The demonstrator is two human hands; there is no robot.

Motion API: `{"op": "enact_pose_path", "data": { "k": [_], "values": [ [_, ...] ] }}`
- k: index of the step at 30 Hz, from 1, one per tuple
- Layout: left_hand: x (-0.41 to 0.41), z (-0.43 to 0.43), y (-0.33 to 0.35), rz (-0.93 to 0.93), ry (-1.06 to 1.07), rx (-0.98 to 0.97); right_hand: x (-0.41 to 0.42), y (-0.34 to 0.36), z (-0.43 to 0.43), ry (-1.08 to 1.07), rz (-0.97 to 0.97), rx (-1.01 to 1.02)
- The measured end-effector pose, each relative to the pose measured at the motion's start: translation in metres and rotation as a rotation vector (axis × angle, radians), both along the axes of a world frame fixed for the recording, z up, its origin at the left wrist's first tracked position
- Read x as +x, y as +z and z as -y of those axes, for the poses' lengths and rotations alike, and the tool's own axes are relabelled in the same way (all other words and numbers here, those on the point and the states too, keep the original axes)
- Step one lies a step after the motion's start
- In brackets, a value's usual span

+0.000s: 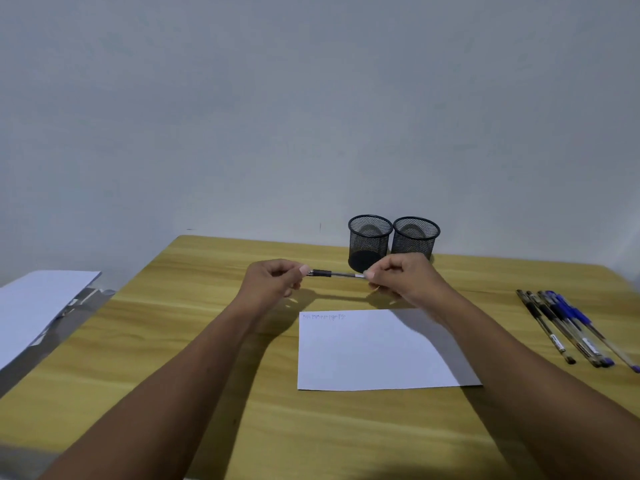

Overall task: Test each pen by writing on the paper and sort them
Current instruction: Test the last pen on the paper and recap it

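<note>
Pen hangs level above the paper, pinched at its ends by my left hand and right hand; I'd pull the cap straight, then write.

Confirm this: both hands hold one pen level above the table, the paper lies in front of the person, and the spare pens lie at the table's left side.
One thing is wrong: the spare pens lie at the table's right side, not its left, as the head view shows. The rest stands: the left hand and right hand hold one pen level, above the paper.
</note>
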State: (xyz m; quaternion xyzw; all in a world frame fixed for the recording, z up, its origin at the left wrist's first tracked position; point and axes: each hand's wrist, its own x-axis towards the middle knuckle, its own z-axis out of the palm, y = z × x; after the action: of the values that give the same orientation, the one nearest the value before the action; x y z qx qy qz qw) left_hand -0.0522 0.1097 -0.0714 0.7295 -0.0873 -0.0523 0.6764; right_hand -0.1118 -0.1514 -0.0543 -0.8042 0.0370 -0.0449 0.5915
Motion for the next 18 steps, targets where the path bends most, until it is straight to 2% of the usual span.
{"op": "enact_pose_path", "data": {
  "k": [4,7,18],
  "values": [
    [0.0,-0.012,0.015,-0.007,0.112,-0.105,0.015,0.003,-0.028,0.17,-0.004,-0.277],
    [-0.009,-0.036,0.032,0.043,0.19,-0.115,0.024,0.005,-0.067,0.234,0.021,-0.366],
    [-0.122,-0.24,0.063,0.179,0.601,0.198,0.004,0.021,-0.275,0.613,0.178,-0.522]
  ]
}}
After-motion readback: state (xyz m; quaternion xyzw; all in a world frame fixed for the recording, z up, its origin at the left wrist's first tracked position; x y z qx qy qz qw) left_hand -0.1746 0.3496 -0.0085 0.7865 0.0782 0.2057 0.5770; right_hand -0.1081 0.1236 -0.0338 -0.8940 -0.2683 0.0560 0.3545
